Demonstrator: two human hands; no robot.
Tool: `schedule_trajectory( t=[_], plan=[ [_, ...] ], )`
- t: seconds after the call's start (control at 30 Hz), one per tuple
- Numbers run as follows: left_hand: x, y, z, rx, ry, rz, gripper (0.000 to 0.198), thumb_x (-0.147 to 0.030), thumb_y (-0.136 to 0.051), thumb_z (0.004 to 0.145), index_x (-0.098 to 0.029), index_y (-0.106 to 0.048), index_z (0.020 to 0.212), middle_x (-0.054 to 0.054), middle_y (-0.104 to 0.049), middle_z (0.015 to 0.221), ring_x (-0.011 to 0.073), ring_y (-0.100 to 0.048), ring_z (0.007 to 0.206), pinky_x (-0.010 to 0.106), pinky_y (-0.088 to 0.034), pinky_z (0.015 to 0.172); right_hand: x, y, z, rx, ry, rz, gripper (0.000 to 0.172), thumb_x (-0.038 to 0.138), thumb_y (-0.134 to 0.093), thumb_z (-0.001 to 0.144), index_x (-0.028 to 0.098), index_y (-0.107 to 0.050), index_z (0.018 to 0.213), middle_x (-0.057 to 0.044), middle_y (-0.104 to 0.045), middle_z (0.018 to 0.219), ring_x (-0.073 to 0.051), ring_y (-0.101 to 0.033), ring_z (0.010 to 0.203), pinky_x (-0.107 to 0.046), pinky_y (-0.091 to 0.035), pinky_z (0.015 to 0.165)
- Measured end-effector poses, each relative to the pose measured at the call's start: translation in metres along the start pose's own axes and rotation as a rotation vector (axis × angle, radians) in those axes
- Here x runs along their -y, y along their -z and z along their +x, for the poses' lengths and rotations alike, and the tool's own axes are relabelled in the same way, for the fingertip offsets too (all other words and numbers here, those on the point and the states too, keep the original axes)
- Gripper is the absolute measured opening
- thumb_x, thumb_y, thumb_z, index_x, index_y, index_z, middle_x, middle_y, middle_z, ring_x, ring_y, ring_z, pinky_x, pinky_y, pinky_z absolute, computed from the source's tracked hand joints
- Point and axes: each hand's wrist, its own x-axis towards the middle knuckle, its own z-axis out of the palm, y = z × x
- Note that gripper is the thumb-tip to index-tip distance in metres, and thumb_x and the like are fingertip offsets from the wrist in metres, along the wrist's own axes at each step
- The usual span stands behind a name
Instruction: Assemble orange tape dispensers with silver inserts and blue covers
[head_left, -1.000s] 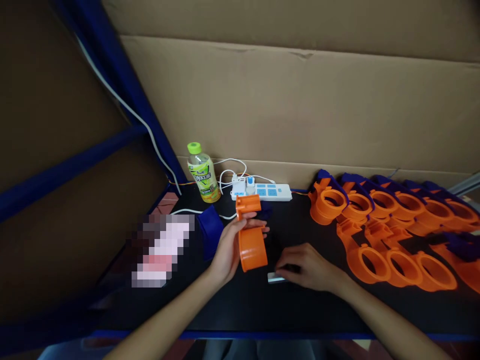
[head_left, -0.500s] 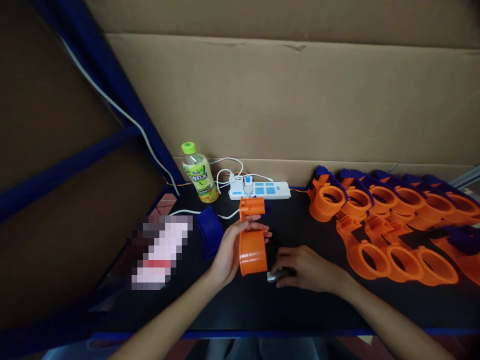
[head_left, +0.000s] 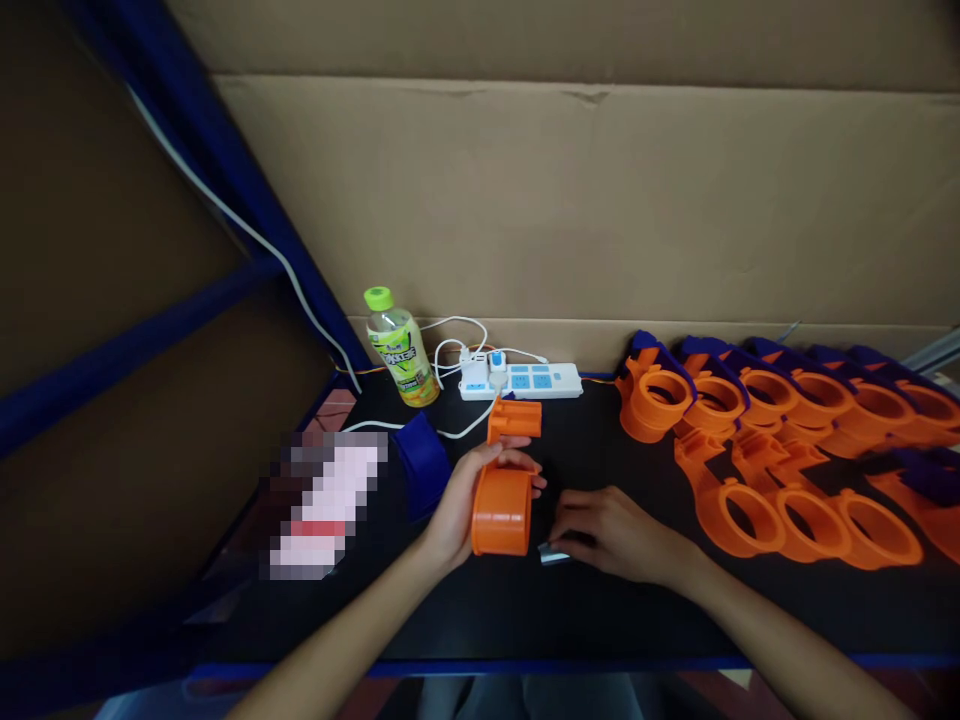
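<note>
My left hand (head_left: 455, 505) is wrapped round an orange plastic part (head_left: 502, 495), a round cup with a square block at its far end, held just above the black table (head_left: 600, 610). My right hand (head_left: 611, 533) rests knuckles-up on the table right beside it, fingers curled over a small silvery metal piece (head_left: 553, 553) that peeks out at the fingertips. A dark blue plastic part (head_left: 421, 462) lies just left of my left hand.
Several more orange ring parts (head_left: 780, 440), some with blue pieces, lie in rows at the right. A green-capped drink bottle (head_left: 397, 348) and a white power strip (head_left: 525, 380) with cables stand at the back by the cardboard wall (head_left: 570, 210). A blurred-out object (head_left: 322, 505) lies at the left.
My left hand has tipped the orange part so its cup end faces more toward me and lower. My right hand stays on the small metal piece, shifted slightly.
</note>
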Motion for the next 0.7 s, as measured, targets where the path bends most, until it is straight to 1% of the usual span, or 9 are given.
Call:
schedule_trajectory(
  t=[0.23, 0.4, 0.57, 0.63, 0.7],
  plan=[
    [-0.0011, 0.0029, 0.0015, 0.003, 0.026, 0.011, 0.035, -0.037, -0.063, 0.084, -0.011, -0.069, 0.106, 0.010, -0.074, 0.084, 0.0273, -0.073, 0.078, 0.040, -0.057, 0.078, 0.0033, -0.0010, 0.0000, -0.012, -0.012, 0.021, 0.011, 0.030, -0.063, 0.097, 0.023, -0.071, 0.095, 0.001, -0.069, 0.097, -0.011, -0.066, 0.082, -0.021, -0.043, 0.072],
    [-0.0009, 0.0046, 0.0033, -0.003, 0.032, 0.018, 0.036, -0.037, -0.064, 0.083, -0.011, -0.069, 0.106, 0.011, -0.075, 0.085, 0.0279, -0.073, 0.080, 0.040, -0.057, 0.079, 0.0011, -0.0025, -0.0012, 0.014, -0.045, 0.098, 0.018, 0.040, -0.066, 0.095, 0.023, -0.073, 0.093, 0.001, -0.070, 0.095, -0.012, -0.067, 0.083, -0.021, -0.045, 0.075],
    [0.0008, 0.0065, 0.0041, 0.019, 0.021, 0.047, 0.034, -0.037, -0.062, 0.086, -0.011, -0.069, 0.107, 0.010, -0.074, 0.087, 0.0284, -0.073, 0.082, 0.041, -0.057, 0.081, -0.0012, -0.0034, -0.0009, 0.039, -0.072, 0.209, 0.021, 0.042, -0.069, 0.093, 0.022, -0.074, 0.094, 0.000, -0.070, 0.094, -0.011, -0.067, 0.082, -0.021, -0.047, 0.075],
    [0.0008, 0.0064, 0.0039, 0.025, 0.019, 0.057, 0.033, -0.036, -0.061, 0.087, -0.011, -0.069, 0.108, 0.010, -0.074, 0.088, 0.0283, -0.073, 0.083, 0.041, -0.057, 0.081, 0.0000, -0.0019, -0.0004, 0.033, -0.075, 0.248, 0.023, 0.043, -0.068, 0.093, 0.021, -0.073, 0.093, 0.000, -0.070, 0.094, -0.012, -0.066, 0.082, -0.021, -0.047, 0.074],
    [0.0002, 0.0055, 0.0032, 0.025, 0.019, 0.061, 0.034, -0.036, -0.062, 0.086, -0.011, -0.069, 0.107, 0.011, -0.074, 0.088, 0.0281, -0.073, 0.083, 0.040, -0.056, 0.081, 0.0018, 0.0017, -0.0002, -0.002, -0.074, 0.259, 0.025, 0.044, -0.066, 0.094, 0.020, -0.072, 0.092, -0.002, -0.069, 0.093, -0.012, -0.065, 0.081, -0.022, -0.046, 0.074]
  ],
)
